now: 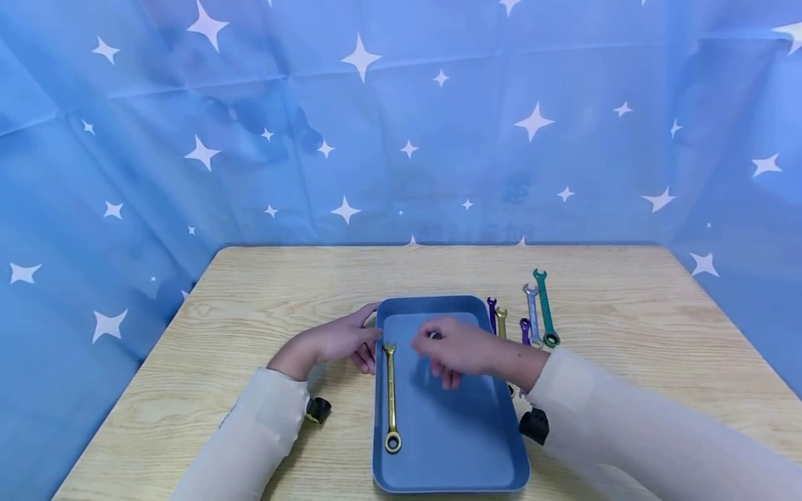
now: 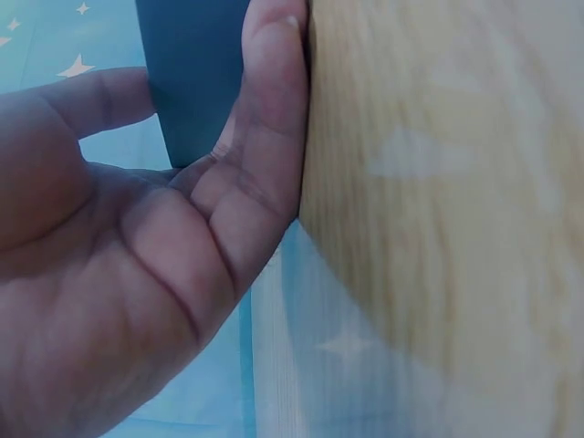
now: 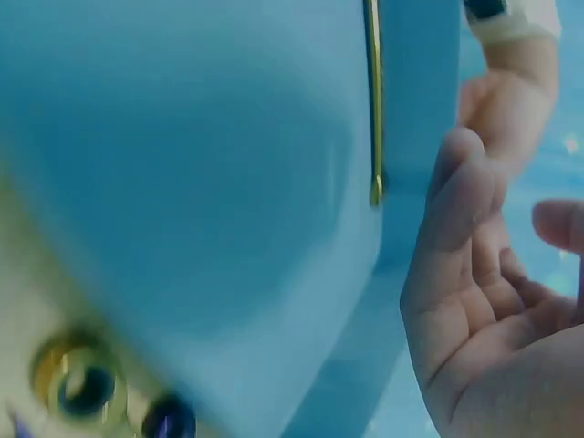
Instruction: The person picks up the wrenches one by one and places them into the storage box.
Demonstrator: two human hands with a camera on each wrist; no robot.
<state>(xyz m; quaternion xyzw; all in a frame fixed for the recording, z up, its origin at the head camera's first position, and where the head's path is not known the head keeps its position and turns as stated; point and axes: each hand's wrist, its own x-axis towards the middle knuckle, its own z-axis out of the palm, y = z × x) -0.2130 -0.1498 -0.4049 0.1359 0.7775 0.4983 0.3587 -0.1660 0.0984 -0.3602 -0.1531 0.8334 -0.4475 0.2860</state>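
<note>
A blue-grey rectangular tray (image 1: 460,445) rests on the table. Along its left side lies a gold combination wrench (image 1: 391,396), ratchet ring toward me and jaw end away. My left hand (image 1: 341,339) holds the tray's left wall, thumb at the rim and fingers against the outside; the left wrist view shows the dark tray wall (image 2: 196,82) between thumb and fingers. Above the tray's middle hovers my right hand (image 1: 462,348), fingers loosely bent. In the right wrist view this hand (image 3: 493,310) has nothing between thumb and fingers, and the gold wrench (image 3: 376,100) lies apart from it.
Right of the tray, several wrenches lie on the wooden table (image 1: 282,285): a green one (image 1: 546,306), a silver-blue one (image 1: 533,316), a gold one (image 1: 502,321) and purple ones, partly hidden by my right arm. A blue star-patterned cloth (image 1: 401,174) hangs behind.
</note>
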